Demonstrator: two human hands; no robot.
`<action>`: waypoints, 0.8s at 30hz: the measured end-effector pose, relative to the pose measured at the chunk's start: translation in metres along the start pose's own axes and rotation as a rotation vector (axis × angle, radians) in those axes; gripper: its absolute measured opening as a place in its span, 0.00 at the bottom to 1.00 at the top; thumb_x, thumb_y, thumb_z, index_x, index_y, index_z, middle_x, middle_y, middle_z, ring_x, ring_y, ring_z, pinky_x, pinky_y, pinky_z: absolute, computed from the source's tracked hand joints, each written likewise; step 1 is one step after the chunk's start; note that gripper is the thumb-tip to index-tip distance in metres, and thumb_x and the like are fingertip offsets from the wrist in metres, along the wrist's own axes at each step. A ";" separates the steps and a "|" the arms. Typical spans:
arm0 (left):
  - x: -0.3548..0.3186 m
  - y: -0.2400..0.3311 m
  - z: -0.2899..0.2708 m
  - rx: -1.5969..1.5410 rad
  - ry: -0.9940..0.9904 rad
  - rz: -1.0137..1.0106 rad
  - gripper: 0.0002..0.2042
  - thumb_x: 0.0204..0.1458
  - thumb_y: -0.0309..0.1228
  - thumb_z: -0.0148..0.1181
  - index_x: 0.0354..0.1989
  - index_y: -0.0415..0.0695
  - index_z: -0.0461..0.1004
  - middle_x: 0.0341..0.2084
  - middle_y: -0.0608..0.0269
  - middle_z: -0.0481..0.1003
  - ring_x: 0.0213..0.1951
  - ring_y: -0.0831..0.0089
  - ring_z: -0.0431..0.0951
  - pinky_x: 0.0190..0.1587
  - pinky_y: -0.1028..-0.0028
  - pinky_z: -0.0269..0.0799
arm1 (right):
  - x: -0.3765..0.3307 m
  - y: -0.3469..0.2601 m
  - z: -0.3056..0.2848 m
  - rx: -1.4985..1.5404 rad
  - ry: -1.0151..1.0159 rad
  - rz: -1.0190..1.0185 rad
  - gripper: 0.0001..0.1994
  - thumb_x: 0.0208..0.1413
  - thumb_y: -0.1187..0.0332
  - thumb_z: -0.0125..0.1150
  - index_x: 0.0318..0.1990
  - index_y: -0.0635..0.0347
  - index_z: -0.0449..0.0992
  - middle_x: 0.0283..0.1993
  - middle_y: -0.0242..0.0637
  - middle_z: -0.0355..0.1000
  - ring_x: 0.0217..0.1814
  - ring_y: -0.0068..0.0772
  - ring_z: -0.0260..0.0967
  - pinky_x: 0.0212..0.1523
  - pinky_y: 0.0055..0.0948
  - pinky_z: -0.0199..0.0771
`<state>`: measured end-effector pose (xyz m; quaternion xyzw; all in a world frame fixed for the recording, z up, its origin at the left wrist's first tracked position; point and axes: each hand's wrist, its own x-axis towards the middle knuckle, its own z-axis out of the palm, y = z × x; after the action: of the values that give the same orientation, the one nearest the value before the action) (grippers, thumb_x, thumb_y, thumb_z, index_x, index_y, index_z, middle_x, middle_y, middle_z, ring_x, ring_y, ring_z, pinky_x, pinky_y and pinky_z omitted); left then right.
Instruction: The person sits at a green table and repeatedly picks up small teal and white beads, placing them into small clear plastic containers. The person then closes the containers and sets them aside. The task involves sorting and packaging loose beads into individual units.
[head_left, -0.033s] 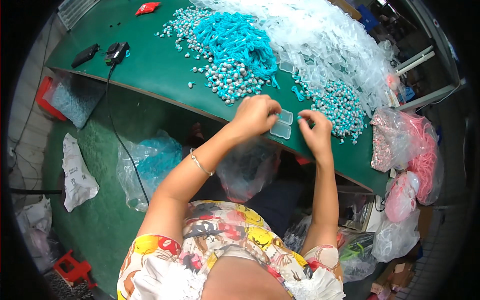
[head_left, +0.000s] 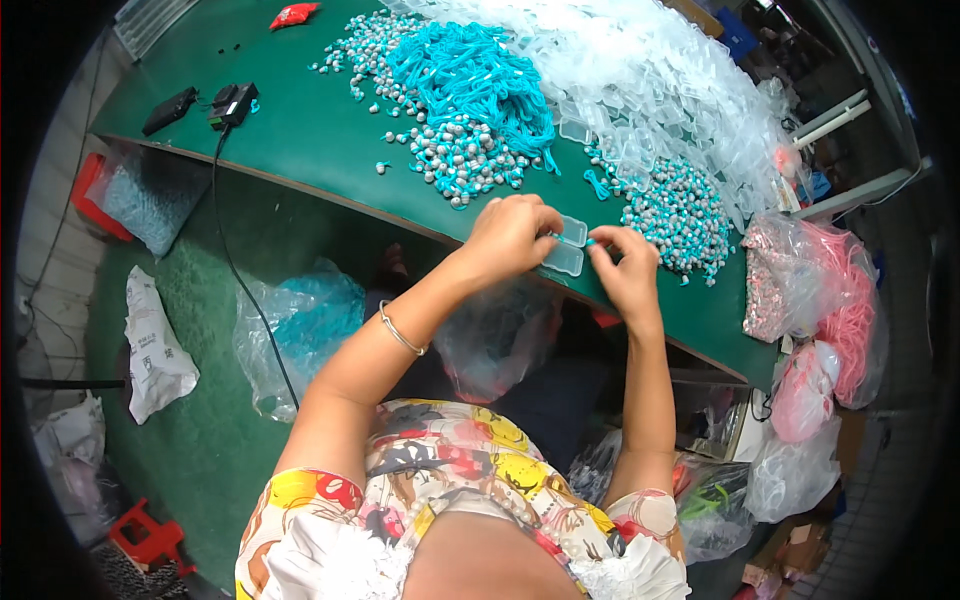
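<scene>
A small clear plastic case (head_left: pixel 566 262) lies opened out at the table's near edge. My left hand (head_left: pixel 508 238) is at its left side, fingers closed in a pinch on a small blue piece, mostly hidden. At the case's right side, my right hand (head_left: pixel 627 272) pinches another small blue piece (head_left: pixel 591 241) between thumb and fingertips. Small silver-and-blue plugs (head_left: pixel 680 215) lie heaped beyond my right hand, and more plugs (head_left: pixel 465 160) lie beyond my left. A tangle of blue cords (head_left: pixel 470 75) rests behind those.
A large pile of clear cases (head_left: pixel 640 80) covers the back right of the green table (head_left: pixel 320 130). Two black devices (head_left: pixel 233 106) sit at the left, one with a cable hanging down. Bags of pink cord (head_left: pixel 845 310) stand at the right edge. Plastic bags (head_left: pixel 300 330) lie below.
My right hand has moved slightly left, bringing its blue piece closer to the case and to my left hand. My left hand has barely moved.
</scene>
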<state>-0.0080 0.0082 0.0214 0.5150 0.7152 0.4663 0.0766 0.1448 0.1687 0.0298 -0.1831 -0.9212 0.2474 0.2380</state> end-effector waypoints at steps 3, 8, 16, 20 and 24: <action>-0.008 0.001 0.004 0.090 -0.025 0.031 0.06 0.44 0.30 0.67 0.31 0.45 0.82 0.28 0.57 0.76 0.38 0.56 0.78 0.41 0.58 0.72 | -0.014 -0.023 0.009 -0.099 -0.030 -0.063 0.07 0.46 0.69 0.69 0.34 0.51 0.81 0.31 0.26 0.75 0.39 0.32 0.71 0.48 0.40 0.57; -0.012 -0.001 0.009 0.216 -0.062 0.062 0.08 0.45 0.33 0.66 0.32 0.45 0.82 0.30 0.58 0.75 0.39 0.58 0.77 0.42 0.59 0.70 | -0.014 -0.033 0.013 -0.219 -0.060 -0.102 0.07 0.46 0.68 0.70 0.34 0.51 0.81 0.29 0.26 0.74 0.38 0.32 0.70 0.50 0.40 0.55; -0.022 -0.004 0.002 0.179 -0.083 0.118 0.13 0.45 0.38 0.68 0.38 0.46 0.80 0.33 0.60 0.73 0.41 0.58 0.74 0.44 0.60 0.66 | 0.013 -0.014 -0.002 0.157 -0.130 0.060 0.07 0.51 0.68 0.66 0.36 0.59 0.81 0.31 0.36 0.77 0.31 0.35 0.74 0.39 0.36 0.71; -0.025 -0.006 0.001 0.178 -0.080 0.114 0.16 0.43 0.38 0.71 0.39 0.47 0.78 0.34 0.62 0.73 0.42 0.60 0.74 0.45 0.61 0.65 | 0.050 0.011 0.008 -0.192 0.088 -0.011 0.11 0.53 0.65 0.66 0.42 0.57 0.80 0.36 0.38 0.76 0.38 0.40 0.76 0.42 0.43 0.70; -0.023 -0.008 0.004 0.155 -0.075 0.139 0.16 0.43 0.37 0.71 0.40 0.47 0.77 0.34 0.63 0.73 0.42 0.61 0.74 0.45 0.62 0.65 | 0.067 0.032 0.028 -0.500 0.169 -0.070 0.12 0.51 0.64 0.68 0.42 0.54 0.79 0.36 0.35 0.74 0.43 0.42 0.74 0.44 0.47 0.65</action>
<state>-0.0006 -0.0084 0.0043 0.5849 0.7083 0.3940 0.0305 0.0822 0.2151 0.0139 -0.2240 -0.9364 -0.0126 0.2699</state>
